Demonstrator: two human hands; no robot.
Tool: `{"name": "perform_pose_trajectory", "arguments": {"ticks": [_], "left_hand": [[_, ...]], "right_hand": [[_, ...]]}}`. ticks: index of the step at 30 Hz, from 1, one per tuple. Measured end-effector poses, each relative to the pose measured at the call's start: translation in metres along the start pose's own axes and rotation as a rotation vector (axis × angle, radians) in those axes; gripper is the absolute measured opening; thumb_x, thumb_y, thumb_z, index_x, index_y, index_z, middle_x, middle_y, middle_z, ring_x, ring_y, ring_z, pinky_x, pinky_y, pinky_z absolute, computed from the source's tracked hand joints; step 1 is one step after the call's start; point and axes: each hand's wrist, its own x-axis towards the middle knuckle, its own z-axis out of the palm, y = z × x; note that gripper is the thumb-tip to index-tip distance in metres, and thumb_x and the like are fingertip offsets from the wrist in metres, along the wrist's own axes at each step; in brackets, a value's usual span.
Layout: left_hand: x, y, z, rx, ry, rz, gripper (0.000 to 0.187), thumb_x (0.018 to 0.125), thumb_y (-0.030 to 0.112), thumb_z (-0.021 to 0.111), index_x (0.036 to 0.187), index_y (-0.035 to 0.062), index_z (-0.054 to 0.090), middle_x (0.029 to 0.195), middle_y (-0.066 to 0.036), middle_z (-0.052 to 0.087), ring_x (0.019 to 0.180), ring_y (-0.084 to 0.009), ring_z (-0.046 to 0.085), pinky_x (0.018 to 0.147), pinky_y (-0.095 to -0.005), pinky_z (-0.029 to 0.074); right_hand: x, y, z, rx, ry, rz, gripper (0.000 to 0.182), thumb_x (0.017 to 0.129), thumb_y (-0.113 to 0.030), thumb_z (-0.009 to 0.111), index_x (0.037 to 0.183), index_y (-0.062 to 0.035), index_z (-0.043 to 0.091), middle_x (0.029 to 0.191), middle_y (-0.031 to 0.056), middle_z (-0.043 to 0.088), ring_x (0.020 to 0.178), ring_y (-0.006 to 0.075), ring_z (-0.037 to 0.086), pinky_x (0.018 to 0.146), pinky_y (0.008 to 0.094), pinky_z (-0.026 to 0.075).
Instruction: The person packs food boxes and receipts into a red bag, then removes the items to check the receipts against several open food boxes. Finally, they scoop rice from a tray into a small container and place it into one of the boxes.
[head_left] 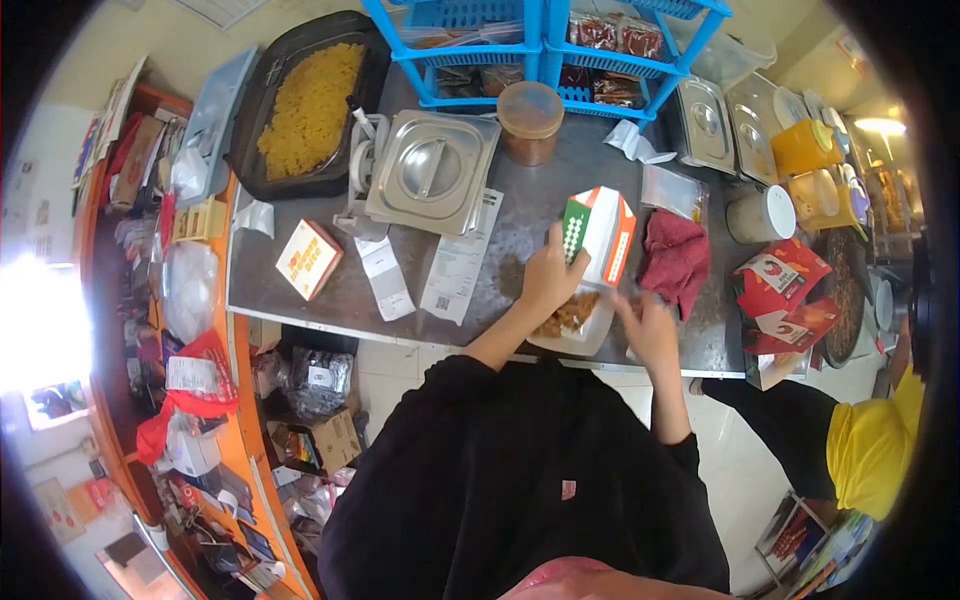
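Observation:
In the head view, an open paper food box (602,235) with green, white and orange sides tilts over the worktop, its inside pale. My left hand (551,275) grips its green side, the fingers closed along the edge. Directly below, at the table's front edge, a white tray (590,340) holds brown, crumbly-looking food (568,317). My right hand (650,328) is at the right rim of this tray, near the box's lower end. Motion smears its fingers, and I cannot make out whether they hold anything.
A dark red cloth (673,262) lies right of the box. Paper receipts (462,262) and a small printed carton (309,260) lie left. Behind stand a lidded steel pan (432,170), a brown tub (530,125) and blue racks (470,60). A person in yellow (870,450) is at right.

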Motion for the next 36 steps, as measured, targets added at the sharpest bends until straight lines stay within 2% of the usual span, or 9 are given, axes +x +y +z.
{"name": "perform_pose_trajectory", "arguments": {"ticks": [4,11,13,16,17,24,27,30,36], "left_hand": [[-0.030,-0.005,0.000,-0.119,0.001,0.053,0.050,0.082,0.023,0.056,0.122,0.0005,0.036,0.085,-0.026,0.062,0.077,-0.0469,0.059,0.066,-0.0513,0.046],[-0.054,-0.048,-0.045,-0.351,-0.112,0.217,0.043,0.083,0.008,0.037,0.123,-0.0044,0.045,0.105,-0.023,0.056,0.102,-0.0347,0.055,0.090,-0.0373,0.041],[-0.067,-0.062,-0.048,-0.335,-0.098,0.388,0.039,0.085,0.008,0.042,0.122,-0.0037,0.046,0.102,-0.018,0.055,0.101,-0.0313,0.054,0.092,-0.0355,0.040],[-0.102,-0.072,-0.028,-0.417,0.159,0.145,0.029,0.090,0.011,0.048,0.115,-0.0018,0.051,0.102,-0.014,0.056,0.103,-0.0262,0.053,0.092,-0.0330,0.040],[-0.114,-0.075,-0.017,-0.762,0.199,-0.079,0.021,0.093,0.014,0.050,0.110,0.0011,0.054,0.108,-0.010,0.054,0.097,-0.0195,0.055,0.086,-0.0300,0.043],[-0.129,-0.065,-0.052,-1.022,-0.094,-0.573,0.028,0.093,0.023,0.055,0.106,-0.0024,0.055,0.095,-0.004,0.060,0.085,-0.0091,0.054,0.074,-0.0256,0.044],[-0.125,-0.082,-0.044,-0.749,-0.373,-0.253,0.037,0.089,0.029,0.060,0.104,-0.0041,0.057,0.103,-0.007,0.056,0.086,-0.0102,0.052,0.075,-0.0242,0.043],[-0.124,-0.084,-0.046,-0.705,-0.365,-0.401,0.040,0.085,0.034,0.065,0.096,-0.0041,0.059,0.100,-0.009,0.054,0.084,-0.0111,0.050,0.075,-0.0243,0.043],[-0.125,-0.082,-0.043,-0.682,-0.216,-0.516,0.036,0.082,0.031,0.071,0.095,0.0021,0.055,0.094,-0.005,0.051,0.075,-0.0098,0.051,0.065,-0.0224,0.043]], "right_hand": [[0.040,-0.040,0.007,-0.182,0.165,-0.053,0.058,0.078,-0.054,0.062,0.078,0.0042,0.059,0.071,0.0219,0.063,0.070,0.0389,0.063,0.063,0.0458,0.048],[0.031,-0.030,-0.031,0.094,-0.282,-0.325,0.029,0.074,-0.014,0.064,0.098,0.0010,0.061,0.071,0.0189,0.060,0.067,0.0352,0.061,0.060,0.0397,0.048],[0.009,0.002,-0.022,0.060,-0.162,-0.562,0.032,0.072,-0.009,0.063,0.103,-0.0015,0.060,0.081,0.0178,0.062,0.071,0.0332,0.062,0.061,0.0385,0.049],[-0.015,0.036,0.013,0.075,0.094,-0.969,0.046,0.066,-0.003,0.063,0.112,-0.0074,0.059,0.102,0.0160,0.062,0.081,0.0301,0.064,0.065,0.0370,0.051],[-0.028,0.043,0.024,0.012,0.107,-0.937,0.050,0.064,-0.001,0.063,0.114,-0.0088,0.059,0.111,0.0158,0.060,0.084,0.0301,0.064,0.068,0.0371,0.053],[-0.041,0.055,0.074,-0.029,0.301,-0.901,0.055,0.064,0.001,0.066,0.117,-0.0100,0.058,0.111,0.0153,0.055,0.076,0.0262,0.062,0.062,0.0323,0.052],[-0.047,0.050,0.075,0.016,0.303,-0.812,0.042,0.071,0.000,0.068,0.110,-0.0065,0.058,0.100,0.0108,0.057,0.071,0.0171,0.059,0.056,0.0286,0.047],[-0.041,0.069,0.106,0.739,0.162,-0.341,0.025,0.078,-0.003,0.069,0.099,-0.0042,0.056,0.093,0.0050,0.057,0.068,0.0071,0.053,0.049,0.0239,0.039],[-0.032,0.058,0.071,1.113,-0.511,0.011,0.008,0.090,-0.011,0.057,0.094,-0.0045,0.055,0.068,-0.0019,0.052,0.051,0.0039,0.041,0.051,0.0203,0.039]]}}
